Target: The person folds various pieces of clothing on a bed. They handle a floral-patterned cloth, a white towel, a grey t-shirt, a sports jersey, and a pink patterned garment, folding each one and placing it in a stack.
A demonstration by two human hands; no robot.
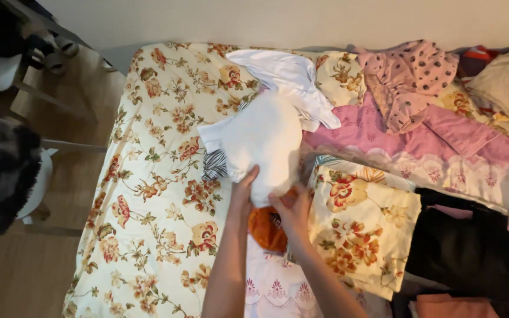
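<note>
- I see my left hand [244, 187] and right hand [290, 209] both clamped on the white garment [263, 141], lifted over the floral bed [160, 176].
- I'd keep both grips even (orange cloth [265, 228] lies beneath) so it hangs flat.

The bed [148, 176], under a cream floral sheet, carries a pink polka-dot garment [407, 76], a pink cloth [443, 141], a folded floral pillowcase [363, 229] and black clothing [472, 253] (all heaped toward one side).
</note>
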